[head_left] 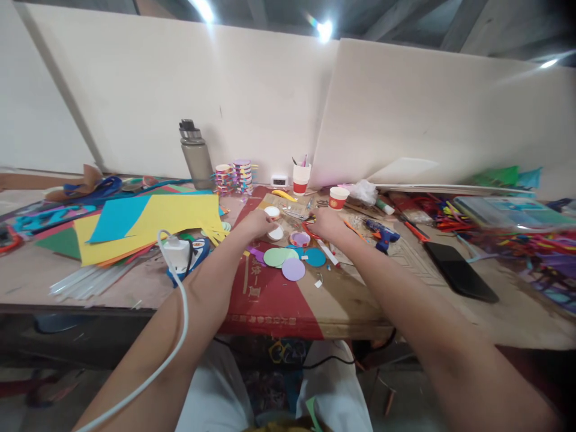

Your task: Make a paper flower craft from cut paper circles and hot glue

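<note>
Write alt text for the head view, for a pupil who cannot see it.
A person's left hand and right hand reach over a cluttered table, coloured discs between the forearms. Yellow and blue sheets lie to the left; a glue gun and phone to the right.

Can read 一 in a pale column of Chinese characters on the red part of the cardboard, near centre; can also see a row of characters along its near edge, too blurred to read. Cannot make out the far display or the right cup's mark
</note>
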`<state>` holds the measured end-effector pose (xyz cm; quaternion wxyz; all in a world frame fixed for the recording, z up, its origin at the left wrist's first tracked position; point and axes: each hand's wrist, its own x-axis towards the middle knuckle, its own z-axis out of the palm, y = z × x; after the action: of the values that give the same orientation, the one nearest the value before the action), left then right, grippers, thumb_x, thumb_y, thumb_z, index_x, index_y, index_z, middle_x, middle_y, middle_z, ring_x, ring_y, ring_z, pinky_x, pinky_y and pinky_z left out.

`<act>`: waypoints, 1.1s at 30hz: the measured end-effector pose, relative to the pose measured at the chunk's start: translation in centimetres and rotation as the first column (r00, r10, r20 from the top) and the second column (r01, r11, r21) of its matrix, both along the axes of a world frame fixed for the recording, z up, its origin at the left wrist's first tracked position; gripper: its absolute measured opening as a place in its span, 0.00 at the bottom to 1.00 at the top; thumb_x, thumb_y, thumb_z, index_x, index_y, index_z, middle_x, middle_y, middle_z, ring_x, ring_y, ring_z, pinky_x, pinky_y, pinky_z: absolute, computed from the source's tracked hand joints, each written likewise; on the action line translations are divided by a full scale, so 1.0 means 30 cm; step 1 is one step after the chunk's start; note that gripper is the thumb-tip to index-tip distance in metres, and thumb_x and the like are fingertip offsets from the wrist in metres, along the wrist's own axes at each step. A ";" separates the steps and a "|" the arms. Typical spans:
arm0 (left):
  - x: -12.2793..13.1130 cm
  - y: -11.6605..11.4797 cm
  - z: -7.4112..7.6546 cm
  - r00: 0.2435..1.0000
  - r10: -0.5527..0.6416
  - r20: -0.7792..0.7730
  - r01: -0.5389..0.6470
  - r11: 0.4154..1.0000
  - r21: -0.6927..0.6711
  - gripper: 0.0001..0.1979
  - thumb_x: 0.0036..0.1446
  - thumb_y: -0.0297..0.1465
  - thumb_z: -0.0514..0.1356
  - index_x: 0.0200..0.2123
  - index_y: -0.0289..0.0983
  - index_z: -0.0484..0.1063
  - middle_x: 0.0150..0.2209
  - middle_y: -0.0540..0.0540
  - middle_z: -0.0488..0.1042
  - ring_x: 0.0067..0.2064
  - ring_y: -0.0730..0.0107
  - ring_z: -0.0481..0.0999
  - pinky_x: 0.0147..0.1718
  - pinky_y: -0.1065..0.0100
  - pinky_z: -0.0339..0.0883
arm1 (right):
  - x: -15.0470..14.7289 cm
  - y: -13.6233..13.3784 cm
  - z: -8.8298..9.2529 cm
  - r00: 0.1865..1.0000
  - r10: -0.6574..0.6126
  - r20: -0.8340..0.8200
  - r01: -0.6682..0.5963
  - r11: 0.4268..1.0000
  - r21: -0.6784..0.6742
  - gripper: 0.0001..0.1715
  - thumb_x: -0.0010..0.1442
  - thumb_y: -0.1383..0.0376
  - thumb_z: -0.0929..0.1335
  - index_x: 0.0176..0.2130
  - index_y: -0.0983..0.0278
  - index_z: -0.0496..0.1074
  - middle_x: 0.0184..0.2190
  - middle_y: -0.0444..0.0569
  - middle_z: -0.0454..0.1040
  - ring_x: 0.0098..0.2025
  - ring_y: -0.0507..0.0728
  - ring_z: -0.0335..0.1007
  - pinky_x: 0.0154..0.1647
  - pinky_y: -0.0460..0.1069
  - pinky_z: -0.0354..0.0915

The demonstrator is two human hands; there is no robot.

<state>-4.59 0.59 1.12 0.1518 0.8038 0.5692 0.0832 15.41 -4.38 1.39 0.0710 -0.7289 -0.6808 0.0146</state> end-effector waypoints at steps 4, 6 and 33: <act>0.001 0.001 -0.002 0.998 0.030 -0.058 -0.029 0.999 0.019 0.16 0.55 0.39 0.58 0.37 0.37 0.82 0.30 0.42 0.80 0.33 0.61 0.77 0.31 0.70 0.64 | -0.029 0.038 -0.014 1.000 0.031 0.000 -0.031 0.999 -0.012 0.22 0.56 0.60 0.69 0.50 0.63 0.75 0.47 0.57 0.78 0.49 0.62 0.73 0.45 0.50 0.65; -0.001 0.006 -0.010 0.995 0.035 -0.092 -0.031 0.999 0.041 0.17 0.56 0.40 0.57 0.37 0.37 0.82 0.33 0.40 0.80 0.35 0.61 0.78 0.31 0.70 0.64 | -0.040 0.047 -0.019 0.999 0.044 0.007 -0.044 0.999 -0.010 0.21 0.56 0.61 0.70 0.50 0.63 0.75 0.47 0.57 0.78 0.50 0.62 0.73 0.46 0.50 0.65; 0.122 -0.091 -0.054 0.986 -0.165 0.019 0.159 0.973 0.164 0.08 0.50 0.27 0.57 0.29 0.37 0.78 0.33 0.42 0.80 0.36 0.64 0.77 0.33 0.70 0.64 | 0.040 -0.252 -0.012 0.926 0.377 -0.028 -0.378 0.924 -0.059 0.21 0.51 0.62 0.72 0.45 0.65 0.77 0.44 0.57 0.76 0.45 0.62 0.71 0.48 0.52 0.64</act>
<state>-0.92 -2.14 -0.51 0.1014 0.8557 0.4906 0.1296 16.61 -11.95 1.02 0.0490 -0.5859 -0.8070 0.0555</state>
